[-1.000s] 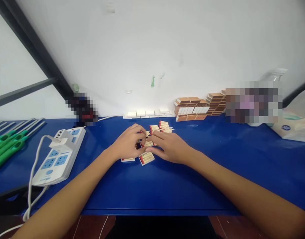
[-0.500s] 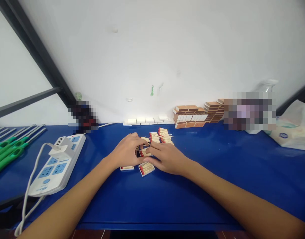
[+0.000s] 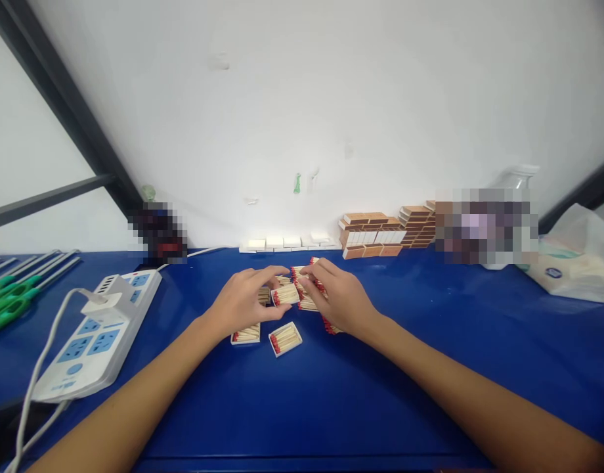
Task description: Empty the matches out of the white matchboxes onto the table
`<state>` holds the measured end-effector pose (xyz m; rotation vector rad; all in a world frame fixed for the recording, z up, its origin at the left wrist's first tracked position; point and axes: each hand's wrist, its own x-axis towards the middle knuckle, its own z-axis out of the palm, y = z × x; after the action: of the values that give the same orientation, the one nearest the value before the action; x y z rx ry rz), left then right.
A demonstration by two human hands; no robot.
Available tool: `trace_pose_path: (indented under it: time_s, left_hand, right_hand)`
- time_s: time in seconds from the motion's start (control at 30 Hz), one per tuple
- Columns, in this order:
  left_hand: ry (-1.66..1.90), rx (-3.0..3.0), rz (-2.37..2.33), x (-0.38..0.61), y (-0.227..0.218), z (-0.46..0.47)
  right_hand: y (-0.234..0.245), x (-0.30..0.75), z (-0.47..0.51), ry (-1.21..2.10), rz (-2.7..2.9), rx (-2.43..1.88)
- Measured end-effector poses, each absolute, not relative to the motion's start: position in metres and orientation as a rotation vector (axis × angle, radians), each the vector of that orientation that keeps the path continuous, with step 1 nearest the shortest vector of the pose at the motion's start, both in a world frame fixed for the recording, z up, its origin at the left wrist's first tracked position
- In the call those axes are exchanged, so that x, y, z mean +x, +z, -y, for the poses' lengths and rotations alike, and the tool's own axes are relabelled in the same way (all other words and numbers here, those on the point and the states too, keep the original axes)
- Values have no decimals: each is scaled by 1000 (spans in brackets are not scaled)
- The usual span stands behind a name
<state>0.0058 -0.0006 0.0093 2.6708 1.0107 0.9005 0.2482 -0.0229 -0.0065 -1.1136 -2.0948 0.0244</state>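
My left grip [image 3: 243,301] pinched a match-filled tray [image 3: 285,295], just left of loose matches [image 3: 308,304]; my right grip [image 3: 345,299] curled beside them, hold unclear. Far right, packet [image 3: 580,279] carried blue label [image 3: 553,272], illegible.

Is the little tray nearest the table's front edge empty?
Not empty: the tray holds matches; red heads and pale sticks show inside.
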Motion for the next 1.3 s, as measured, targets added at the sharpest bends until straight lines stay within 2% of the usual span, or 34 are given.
trace_pose_path:
  time_s: [0.27, 0.5, 0.73, 0.9, 1.3]
  left_hand:
    - [1055, 2687, -823, 7, 2, -1]
    - [1142, 2766, -794, 12, 0, 3]
    - [1228, 2810, -978, 11, 0, -3]
    - [1171, 2723, -1096, 2, 0, -15]
    - [813, 2680, -1312, 3, -4, -14]
  right_hand:
    - [3, 250, 16, 727, 1988, -1075]
    - [10, 259, 8, 1066, 1921, -1103]
    - [5, 271, -11, 910, 1762, -1226]
    - [7, 254, -29, 698, 1856, -1289]
    - [-6, 216, -73, 413, 2021, -1391]
